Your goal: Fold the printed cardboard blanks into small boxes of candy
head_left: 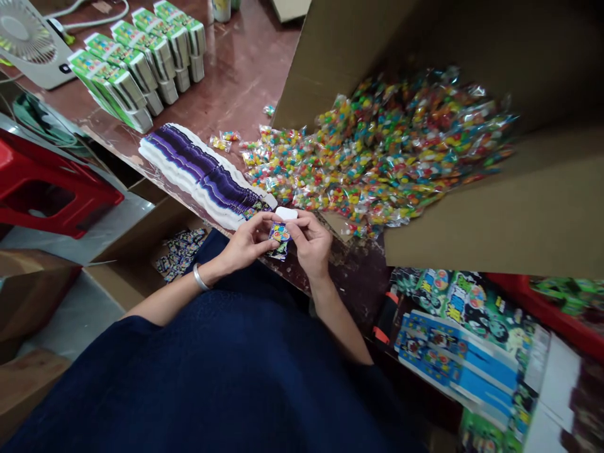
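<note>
Between my two hands is a small printed candy box [280,233] with a white flap standing up at its top end. My left hand [252,242] pinches its left side, thumb across the printed face. My right hand [309,242] grips the right side, with the thumb near the flap. Just beyond my left hand lies a long row of overlapping purple and white flat cartons [202,173] along the table edge. Past my right hand, clear packets of colourful candies [358,157] spill out of a big cardboard box onto the table.
Bundles of green cartons [136,56] and a white fan [28,38] stand at the back left. The large cardboard box [500,220] fills the right. Below the table edge, an open box [123,277] holds small printed packs [182,251], near a red stool [56,182].
</note>
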`<state>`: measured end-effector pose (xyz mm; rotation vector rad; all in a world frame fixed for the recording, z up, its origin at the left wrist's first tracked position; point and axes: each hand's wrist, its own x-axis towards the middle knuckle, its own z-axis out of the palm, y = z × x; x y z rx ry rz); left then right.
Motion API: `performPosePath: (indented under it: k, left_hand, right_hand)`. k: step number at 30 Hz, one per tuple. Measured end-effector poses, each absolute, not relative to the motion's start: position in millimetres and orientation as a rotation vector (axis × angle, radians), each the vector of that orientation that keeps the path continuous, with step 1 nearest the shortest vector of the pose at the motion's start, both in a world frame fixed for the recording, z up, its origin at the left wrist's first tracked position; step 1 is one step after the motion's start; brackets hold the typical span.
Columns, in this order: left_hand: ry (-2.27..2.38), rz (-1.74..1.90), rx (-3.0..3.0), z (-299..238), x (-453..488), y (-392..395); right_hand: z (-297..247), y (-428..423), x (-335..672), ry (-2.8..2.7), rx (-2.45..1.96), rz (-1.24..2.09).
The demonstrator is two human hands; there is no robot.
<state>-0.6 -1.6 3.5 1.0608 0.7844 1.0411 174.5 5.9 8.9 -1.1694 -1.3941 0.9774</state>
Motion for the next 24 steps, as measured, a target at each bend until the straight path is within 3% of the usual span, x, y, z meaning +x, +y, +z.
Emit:
performPosePath:
  k: [4, 15, 20, 24]
  left_hand:
    - [0.793, 1.071, 0.998, 11.1, -0.1, -2.0]
    - [0.960, 1.116, 1.326, 14.3, -10.4, -6.7]
    - [0.924, 1.078, 1.346, 15.6, -15.1, -8.1]
    - [0.912, 1.082, 1.303, 13.6, -14.3, -7.0]
  right_hand:
    - [17.3, 10.9, 171.8, -1.336, -1.149, 0.960]
    - [36.8, 36.5, 182.7, -1.366, -1.163, 1.317]
    - [36.6, 43.2, 185.0, -1.439, -1.162, 1.291]
    - [36.2, 32.8, 179.5, -1.592, -1.106, 1.060]
